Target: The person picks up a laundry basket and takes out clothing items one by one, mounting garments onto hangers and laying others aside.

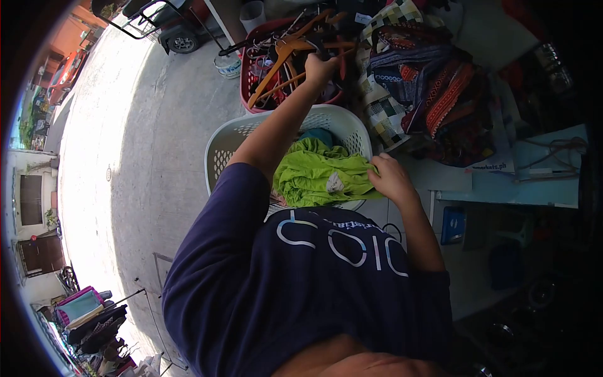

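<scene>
My left hand (320, 68) reaches into the red basket (245, 94) of clothes hangers. Its fingers are closed around what looks like a dark hanger (319, 48), with wooden hangers (269, 80) lying around it; part of the grip is hidden. Closer to my body, my right hand (392, 178) pinches the edge of a bright green garment (308, 173). That garment is bunched up, has a whitish patch on it, and lies over the near side of the white laundry basket (219, 139). A teal cloth (319, 134) shows behind it inside the basket.
Right of the baskets, a patterned dark cloth pile (440, 81) rests on a checkered bag (384, 113). A pale blue board or table (546, 179) stands at the right. A bucket (227, 65) is beside the red basket. A vehicle's wheel (183, 43) stands on the concrete ground.
</scene>
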Tool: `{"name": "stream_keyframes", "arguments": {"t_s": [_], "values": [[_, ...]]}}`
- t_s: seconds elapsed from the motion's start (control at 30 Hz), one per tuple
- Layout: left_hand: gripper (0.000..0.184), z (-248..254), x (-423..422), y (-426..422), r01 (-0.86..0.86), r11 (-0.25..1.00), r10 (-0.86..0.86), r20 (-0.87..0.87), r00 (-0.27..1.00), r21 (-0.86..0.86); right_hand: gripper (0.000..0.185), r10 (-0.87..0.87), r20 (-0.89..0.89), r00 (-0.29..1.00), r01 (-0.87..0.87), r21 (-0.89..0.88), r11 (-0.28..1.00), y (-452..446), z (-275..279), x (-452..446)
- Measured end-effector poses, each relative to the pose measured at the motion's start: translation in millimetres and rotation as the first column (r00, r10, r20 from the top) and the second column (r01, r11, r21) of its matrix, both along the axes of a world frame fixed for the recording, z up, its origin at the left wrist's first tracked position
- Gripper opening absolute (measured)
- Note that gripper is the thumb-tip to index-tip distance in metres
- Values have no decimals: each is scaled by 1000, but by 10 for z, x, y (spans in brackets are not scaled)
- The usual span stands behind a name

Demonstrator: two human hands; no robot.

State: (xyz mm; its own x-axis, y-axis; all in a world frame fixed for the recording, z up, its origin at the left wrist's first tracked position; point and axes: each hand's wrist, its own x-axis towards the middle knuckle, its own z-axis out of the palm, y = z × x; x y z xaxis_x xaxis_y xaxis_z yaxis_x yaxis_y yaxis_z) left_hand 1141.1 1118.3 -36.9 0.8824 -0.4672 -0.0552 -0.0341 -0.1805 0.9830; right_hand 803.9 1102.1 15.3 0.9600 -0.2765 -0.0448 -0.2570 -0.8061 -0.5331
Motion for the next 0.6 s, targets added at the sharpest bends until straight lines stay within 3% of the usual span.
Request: {"name": "stream_keyframes", "arguments": {"t_s": [0.07, 0.1, 0.13, 0.17, 0.23, 0.27, 0.3, 0.37, 0.4, 0.47, 0.53, 0.6], "values": [[53, 101, -87, 355, 34, 985, -22, 71, 997, -170, 15, 18, 85, 996, -21, 35, 999, -26, 35, 87], [51, 221, -284, 636, 79, 953, -57, 83, 995, -293, 13, -34, 116, 993, 8, 220, 975, -61, 20, 142], [50, 261, -427, 866, 60, 937, 13, 205, 979, -345, 12, -91, 133, 987, 31, 401, 916, -96, -26, 204], [49, 283, -575, 1104, 44, 918, 89, 314, 945, -395, 10, -150, 133, 980, 48, 570, 820, -109, -63, 256], [53, 470, -847, 1646, 93, 931, 46, 367, 929, -352, 7, -296, 150, 943, 8, 882, 472, -89, 42, 378], [55, 377, -876, 1831, 137, 901, 21, 358, 933, -411, 9, -321, 201, 926, -25, 879, 476, -83, 114, 441], [55, 480, -939, 2060, 218, 915, -79, 377, 923, -341, 9, -327, 208, 922, -36, 885, 464, -75, 186, 499], [48, 679, -1111, 2397, 184, 810, -155, 99, 983, -556, 10, -334, 230, 914, -61, 891, 449, -71, 307, 621], [46, 853, -1229, 2524, 174, 872, -137, 113, 984, -458, 12, -310, 246, 918, -95, 898, 430, -109, 324, 677], [42, 1145, -1446, 2768, 140, 959, -105, 151, 983, -246, 13, -374, 135, 917, -43, 968, 246, -88, 442, 795], [42, 1136, -1519, 2998, 180, 957, -140, 183, 973, -227, 15, -389, 57, 920, -35, 997, 62, -73, 598, 870], [42, 1145, -1625, 3272, 202, 942, -188, 77, 979, -269, 15, -421, 45, 906, -26, 998, 52, -67, 693, 913]]}}
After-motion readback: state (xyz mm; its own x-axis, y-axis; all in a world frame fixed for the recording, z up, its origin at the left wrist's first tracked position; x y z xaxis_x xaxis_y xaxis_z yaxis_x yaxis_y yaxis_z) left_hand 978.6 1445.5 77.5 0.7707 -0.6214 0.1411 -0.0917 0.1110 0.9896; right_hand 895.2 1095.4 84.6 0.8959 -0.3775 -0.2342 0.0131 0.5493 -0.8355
